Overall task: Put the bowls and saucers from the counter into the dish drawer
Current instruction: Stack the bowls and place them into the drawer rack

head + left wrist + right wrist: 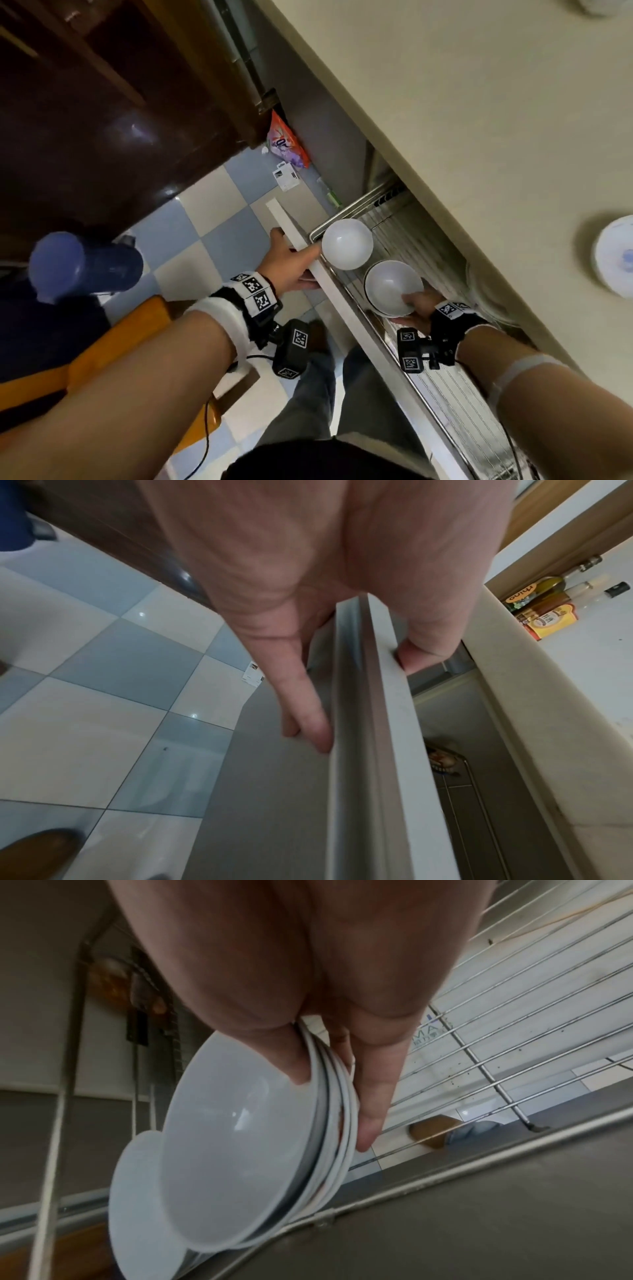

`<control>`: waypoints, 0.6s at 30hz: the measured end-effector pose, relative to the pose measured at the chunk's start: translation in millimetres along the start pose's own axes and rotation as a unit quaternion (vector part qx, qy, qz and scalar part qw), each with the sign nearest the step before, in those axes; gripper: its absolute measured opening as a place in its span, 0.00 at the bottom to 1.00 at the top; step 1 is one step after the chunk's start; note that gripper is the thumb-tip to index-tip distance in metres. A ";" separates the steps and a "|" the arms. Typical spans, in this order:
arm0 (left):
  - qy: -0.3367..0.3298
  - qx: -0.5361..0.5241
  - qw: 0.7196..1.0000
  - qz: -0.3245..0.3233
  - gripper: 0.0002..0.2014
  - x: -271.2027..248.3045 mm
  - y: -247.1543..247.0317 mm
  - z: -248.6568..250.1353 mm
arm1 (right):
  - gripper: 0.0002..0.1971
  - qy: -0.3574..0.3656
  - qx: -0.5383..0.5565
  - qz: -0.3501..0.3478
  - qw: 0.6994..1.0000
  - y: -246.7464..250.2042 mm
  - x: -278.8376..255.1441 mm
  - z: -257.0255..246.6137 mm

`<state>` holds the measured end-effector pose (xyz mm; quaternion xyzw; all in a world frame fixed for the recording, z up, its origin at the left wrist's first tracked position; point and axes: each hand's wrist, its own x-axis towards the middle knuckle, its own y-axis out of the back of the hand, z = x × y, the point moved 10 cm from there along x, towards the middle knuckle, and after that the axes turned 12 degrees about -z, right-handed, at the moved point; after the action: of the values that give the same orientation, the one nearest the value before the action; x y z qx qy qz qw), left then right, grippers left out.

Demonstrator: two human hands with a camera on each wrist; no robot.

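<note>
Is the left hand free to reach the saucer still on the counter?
Probably not: the left hand grips the drawer front, and the saucer lies far across the counter.

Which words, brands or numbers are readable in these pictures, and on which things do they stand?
"0": on the orange bag on the floor; the rest is blurred.
"thino", upside down: on a bottle on the counter.
Yellow box label: too blurred.
Paper on the floor: too small.
Print under the drawer rack: blurred.

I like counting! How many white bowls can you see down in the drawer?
2 plainly: one bowl sits at the drawer's far end, and another is gripped by the right hand. The wrist view shows more rims nested beneath it, so some are hidden.
</note>
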<state>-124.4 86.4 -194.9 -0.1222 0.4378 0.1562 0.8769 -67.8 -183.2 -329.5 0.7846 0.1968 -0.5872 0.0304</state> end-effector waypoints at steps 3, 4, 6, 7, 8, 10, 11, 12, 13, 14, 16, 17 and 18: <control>-0.001 0.010 1.000 0.003 0.29 2.1 2.3 -1.1 | 0.31 -0.015 -0.013 -0.009 1.000 -6.2 16.8 5.5; -0.001 0.012 1.000 0.004 0.28 3.2 2.9 -1.7 | 0.31 -0.021 -0.015 -0.006 1.000 -5.5 21.9 7.8; 0.000 0.013 1.000 0.006 0.28 4.5 4.2 -3.3 | 0.30 -0.041 -0.032 -0.014 0.999 -9.3 26.8 11.3; 0.001 0.013 1.000 0.007 0.28 4.7 4.4 -3.9 | 0.29 -0.050 -0.038 -0.017 0.998 -10.1 29.4 14.3; 0.000 0.011 1.000 0.008 0.29 4.8 4.8 -4.4 | 0.29 -0.055 -0.045 -0.016 0.997 -9.8 33.1 17.0; 0.000 0.008 1.000 0.012 0.29 4.3 5.8 -5.2 | 0.28 -0.056 -0.052 -0.020 0.997 -13.8 33.5 16.6; 0.000 0.008 1.000 0.013 0.30 4.3 6.5 -5.4 | 0.28 -0.047 -0.058 -0.024 0.997 -15.6 34.8 15.2; 0.000 0.010 1.000 0.014 0.29 4.2 6.9 -5.5 | 0.28 -0.034 -0.062 -0.027 0.997 -16.0 36.4 13.2; -0.001 0.013 1.000 0.014 0.29 4.7 7.1 -5.7 | 0.27 -0.023 -0.064 -0.028 0.997 -14.9 37.7 11.0; -0.001 0.017 1.000 0.014 0.28 5.1 7.5 -6.2 | 0.27 -0.020 -0.071 -0.028 0.997 -11.8 40.1 11.4; 0.000 0.021 1.000 0.015 0.28 5.5 8.3 -7.3 | 0.26 -0.025 -0.087 -0.033 0.995 -9.6 39.6 9.7; 0.000 0.021 1.000 0.016 0.28 5.6 8.3 -7.4 | 0.25 -0.029 -0.095 -0.033 0.995 -7.4 40.5 9.2; 0.000 0.019 1.000 0.017 0.29 5.3 8.5 -7.5 | 0.23 -0.031 -0.102 -0.026 0.994 -5.0 40.8 9.0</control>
<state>-130.1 92.5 -204.2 -0.0980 0.4425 0.1624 0.8765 -68.3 -169.9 -369.4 0.7534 0.2753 -0.5885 0.1012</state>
